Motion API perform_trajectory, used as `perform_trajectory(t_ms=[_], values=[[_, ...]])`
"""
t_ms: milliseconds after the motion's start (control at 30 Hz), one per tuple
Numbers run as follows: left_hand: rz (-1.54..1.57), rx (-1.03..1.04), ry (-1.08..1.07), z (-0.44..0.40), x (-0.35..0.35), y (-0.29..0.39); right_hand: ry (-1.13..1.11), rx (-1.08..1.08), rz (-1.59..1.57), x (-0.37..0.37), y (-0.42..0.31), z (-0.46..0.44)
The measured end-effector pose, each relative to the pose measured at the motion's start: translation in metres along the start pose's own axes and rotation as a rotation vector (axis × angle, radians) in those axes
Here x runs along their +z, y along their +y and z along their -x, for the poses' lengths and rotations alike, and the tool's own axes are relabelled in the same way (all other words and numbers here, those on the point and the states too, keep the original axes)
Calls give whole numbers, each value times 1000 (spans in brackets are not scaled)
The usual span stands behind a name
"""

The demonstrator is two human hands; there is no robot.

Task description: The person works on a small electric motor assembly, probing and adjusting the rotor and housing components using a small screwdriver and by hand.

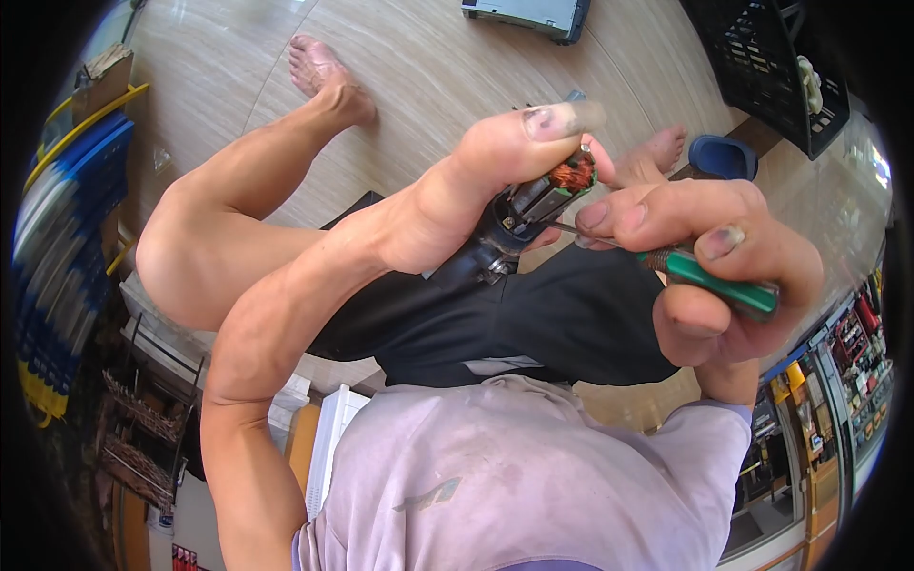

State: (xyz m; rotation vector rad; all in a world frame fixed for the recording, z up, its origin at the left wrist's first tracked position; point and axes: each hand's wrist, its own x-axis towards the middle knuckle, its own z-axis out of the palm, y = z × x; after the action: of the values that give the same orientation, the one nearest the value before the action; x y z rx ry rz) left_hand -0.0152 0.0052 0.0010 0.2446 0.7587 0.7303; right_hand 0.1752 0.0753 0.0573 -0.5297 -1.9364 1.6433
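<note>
Left hand [433, 205] has its grip closed round a black cylindrical tool body with an open end [481, 255], thumb over the top; reddish-copper wire winding [574, 174] shows at that end, just under the thumb tip. Tool body is held up above the lap, tilted, winding end toward upper right. Small silver metal fitting [498, 269] on its side. Right hand [776, 247] grips a screwdriver with translucent green handle and thin metal shaft [719, 279], fingers curled narrow about it, fingertips forward by the shaft. Shaft points at the tool body's open end, just below the winding; cannot tell if the tip touches. Person sits, black cloth shorts [447, 328], stained pale lavender shirt [562, 466], bare feet on beige tiled floor [419, 57]. Blue rubber slipper [724, 157] on the floor near the right foot. Grey box-shaped unit [528, 14] at the floor's far edge, black perforated plastic crate [762, 71] toward its far right corner. Blue and yellow stacked items [81, 238] along the floor's left edge.
</note>
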Motion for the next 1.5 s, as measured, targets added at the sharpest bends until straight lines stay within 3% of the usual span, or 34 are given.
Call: perform_trajectory(t_ms=[433,633,733,933,1067,1267,1367,1500], values=[[-47,149,-11,-3,-4,-4,-39,21,34,8,4,10],[-130,40,-71,5,-7,7,-169,33,70,4,-7,-6],[-25,115,-40,1,1,-5,-165,44,86,8,-10,-10],[-43,154,-17,-3,-3,-5,-90,-49,146,14,3,-6],[-127,140,-21,3,-8,5,-207,-113,69,-10,1,-10],[-54,87,51,4,-5,1,-146,-117,-31,-5,10,-1],[84,146,-75,7,-11,-4,-61,-24,18,8,-6,5],[114,181,9,2,-8,-11,-43,-62,123,9,-9,5]])
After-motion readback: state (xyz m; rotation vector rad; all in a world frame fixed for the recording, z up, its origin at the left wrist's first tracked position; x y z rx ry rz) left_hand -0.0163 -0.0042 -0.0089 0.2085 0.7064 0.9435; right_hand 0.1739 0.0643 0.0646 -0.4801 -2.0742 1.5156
